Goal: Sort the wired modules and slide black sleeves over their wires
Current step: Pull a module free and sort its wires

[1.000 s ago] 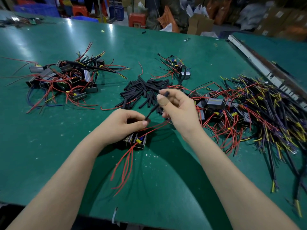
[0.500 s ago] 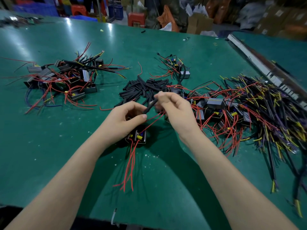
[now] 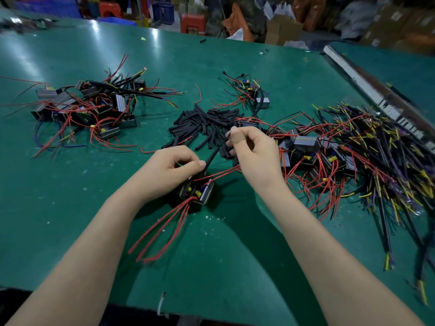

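My left hand (image 3: pixel 171 168) fingers pinch sleeve (image 3: pixel 213 154) bottom, steadying module (image 3: pixel 197 192) near table (image 3: pixel 70 231) front edge. Right hand (image 3: pixel 253 149) pinches sleeve top, keeping it taut for threading. Spare sleeves (image 3: pixel 200 124) mid-table, within reach.

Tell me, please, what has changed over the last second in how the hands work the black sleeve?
The right hand keeps pinching the black sleeve, which now reaches down to the left hand. The left hand still grips the wires above the module. The sleeve pile is unchanged.
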Tool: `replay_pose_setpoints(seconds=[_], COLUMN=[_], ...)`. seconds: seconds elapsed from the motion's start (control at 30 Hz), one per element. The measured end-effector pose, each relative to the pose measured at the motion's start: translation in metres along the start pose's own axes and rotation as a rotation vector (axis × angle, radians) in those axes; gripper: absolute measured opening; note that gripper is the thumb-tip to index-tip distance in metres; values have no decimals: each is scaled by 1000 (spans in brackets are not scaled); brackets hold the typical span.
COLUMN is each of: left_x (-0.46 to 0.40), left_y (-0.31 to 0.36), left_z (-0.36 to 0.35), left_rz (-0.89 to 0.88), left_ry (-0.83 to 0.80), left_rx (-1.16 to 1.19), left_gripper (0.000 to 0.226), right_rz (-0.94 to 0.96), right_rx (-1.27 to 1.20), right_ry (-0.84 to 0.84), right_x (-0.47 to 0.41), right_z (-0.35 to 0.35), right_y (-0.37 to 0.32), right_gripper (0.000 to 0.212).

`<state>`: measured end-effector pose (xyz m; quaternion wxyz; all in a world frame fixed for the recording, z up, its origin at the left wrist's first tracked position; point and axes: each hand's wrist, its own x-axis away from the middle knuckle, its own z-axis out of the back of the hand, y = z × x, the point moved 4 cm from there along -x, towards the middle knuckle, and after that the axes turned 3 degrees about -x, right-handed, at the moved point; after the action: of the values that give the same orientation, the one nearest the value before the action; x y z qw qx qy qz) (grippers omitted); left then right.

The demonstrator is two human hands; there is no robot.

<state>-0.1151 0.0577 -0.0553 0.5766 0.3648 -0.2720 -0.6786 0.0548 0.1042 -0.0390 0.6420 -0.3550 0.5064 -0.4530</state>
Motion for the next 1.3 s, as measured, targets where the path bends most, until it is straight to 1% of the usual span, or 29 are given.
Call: replay_pose_setpoints(seconds=[0.07, 0.17, 0.2, 0.27, 0.33, 0.4, 0.47, 0.53, 0.6, 0.67, 0.73, 0.8, 0.9, 0.97, 1.03, 1.17, 1.23, 1.3], left_x=[2, 1, -1, -2, -3, -3, -4, -4, -5, -8, -9, -9, -9, -9, -9, -9, -7, -5], left_y=[3, 10, 10, 9, 6, 5, 4, 2, 2, 1, 1, 0, -3, -4, -4, -1, -1, -1], left_z=[-3, -6, -7, -11, -18, -23, -23, -21, -20, -20, -23, -25, -27, -27, -26, -29, -29, -28], left_rz=[18, 13, 14, 62, 129, 153, 180, 223, 262, 301, 319, 317, 307, 288, 270, 221, 165, 123], left_ry=[-5, 29, 39, 23, -53, -117, -121, -89, -59, -52, -74, -83, -77, -74, -80, -125, -136, -139], left_rx=[57, 219, 266, 345, 419, 469, 500, 544, 623, 700, 727, 735, 757, 770, 772, 700, 641, 631], left_gripper=[19, 29, 29, 27, 20, 17, 16, 17, 19, 18, 17, 17, 18, 18, 18, 16, 21, 28], right_rz=[-18, 68, 87, 115, 120, 87, -7, -111, -101, -32, 17, 49, 126, 188, 263, 422, 504, 554], right_rx=[-47, 24, 49, 95, 137, 156, 113, 46, 86, 178, 309, 556, 938, 1101, 1234, 1365, 1392, 1364], right_ry=[-104, -230, -236, -185, -99, -73, -134, -194, -221, -238, -271, -357, -533, -606, -654, -704, -708, -692], right_x=[4, 11, 13, 13, 11, 7, 4, 3, 0, -4, -15, -32, -50, -57, -61, -67, -66, -65], right_z=[-7, -18, -20, -20, -14, -10, -11, -14, -15, -14, -17, -26, -42, -50, -56, -60, -59, -56], right_y=[-1, -5, -6, -5, -3, -1, 4, 10, 11, 7, 2, -1, 0, 1, -1, -3, 0, 2], right_gripper=[21, 17, 15, 16, 18, 21, 22, 26, 26, 22, 25, 30, 34, 37, 34, 32, 34, 33])
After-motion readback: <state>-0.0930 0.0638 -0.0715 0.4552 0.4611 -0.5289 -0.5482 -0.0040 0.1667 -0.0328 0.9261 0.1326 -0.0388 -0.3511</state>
